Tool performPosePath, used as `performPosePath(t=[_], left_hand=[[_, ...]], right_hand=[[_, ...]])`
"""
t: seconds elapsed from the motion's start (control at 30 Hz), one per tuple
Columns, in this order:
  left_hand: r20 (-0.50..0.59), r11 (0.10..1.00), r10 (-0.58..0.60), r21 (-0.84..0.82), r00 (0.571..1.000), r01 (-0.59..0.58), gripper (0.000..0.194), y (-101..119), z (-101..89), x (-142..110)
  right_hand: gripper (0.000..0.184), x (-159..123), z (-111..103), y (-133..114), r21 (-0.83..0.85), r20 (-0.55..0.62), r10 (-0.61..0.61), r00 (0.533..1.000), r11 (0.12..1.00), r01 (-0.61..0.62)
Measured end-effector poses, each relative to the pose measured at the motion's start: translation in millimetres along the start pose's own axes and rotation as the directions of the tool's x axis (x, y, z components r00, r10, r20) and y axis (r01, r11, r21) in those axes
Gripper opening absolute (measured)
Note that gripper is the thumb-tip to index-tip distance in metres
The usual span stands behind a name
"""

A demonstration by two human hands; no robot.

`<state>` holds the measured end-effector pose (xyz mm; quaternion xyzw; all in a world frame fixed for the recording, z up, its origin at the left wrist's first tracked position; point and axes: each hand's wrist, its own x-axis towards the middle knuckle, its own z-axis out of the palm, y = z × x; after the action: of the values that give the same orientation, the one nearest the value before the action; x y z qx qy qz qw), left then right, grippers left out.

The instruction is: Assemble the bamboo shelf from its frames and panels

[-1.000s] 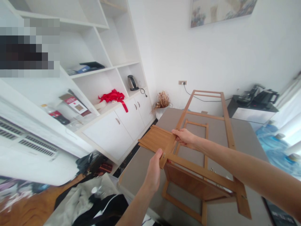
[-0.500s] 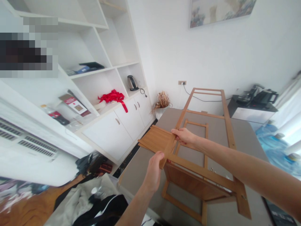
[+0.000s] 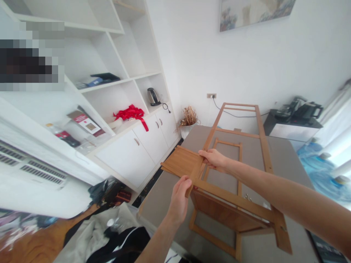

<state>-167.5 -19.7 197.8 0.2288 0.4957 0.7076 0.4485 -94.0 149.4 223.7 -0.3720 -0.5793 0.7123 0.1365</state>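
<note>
A long wooden frame [image 3: 233, 196] with crossbars is raised at a slant above the grey table. My left hand [image 3: 179, 199] is closed around the near left corner of this frame, thumb on top. Further up the same side rail, my right hand [image 3: 215, 160] pinches it, its fingers partly hidden by the wood. Below the near crossbar hangs a wooden panel [image 3: 225, 210]; how it is joined cannot be made out. Left of the rail lies a slatted wooden piece [image 3: 179, 162]. A smaller wooden frame [image 3: 240, 157] shows through the opening, lower down.
Small metal parts [image 3: 248, 197] lie on the grey table [image 3: 167, 190]. Clothes [image 3: 117, 233] are heaped at its near left. White shelves [image 3: 142, 142] with red ribbon [image 3: 131, 112] and a kettle [image 3: 153, 96] stand left. Large water bottles [image 3: 323, 168] are at right.
The view has shifted very slightly. Both hands keep the same hold on the wooden frame, which stays nearly still.
</note>
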Motion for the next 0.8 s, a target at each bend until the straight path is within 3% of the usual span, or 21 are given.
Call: performPosePath(t=[0.4,0.8], left_hand=[[0.083,0.993,-0.065,-0.091,0.994,0.072,0.010,1.3,-4.7,1.2],[0.091,0.992,-0.043,-0.114,0.995,0.054,0.011,-1.6,-3.7,0.6]], right_hand=[[0.036,0.2,-2.2,0.2,-0.004,0.003,-0.001,1.000,1.000,0.001],[0.035,0.8,-0.1,2.5,0.014,0.000,0.034,0.999,0.999,-0.034]])
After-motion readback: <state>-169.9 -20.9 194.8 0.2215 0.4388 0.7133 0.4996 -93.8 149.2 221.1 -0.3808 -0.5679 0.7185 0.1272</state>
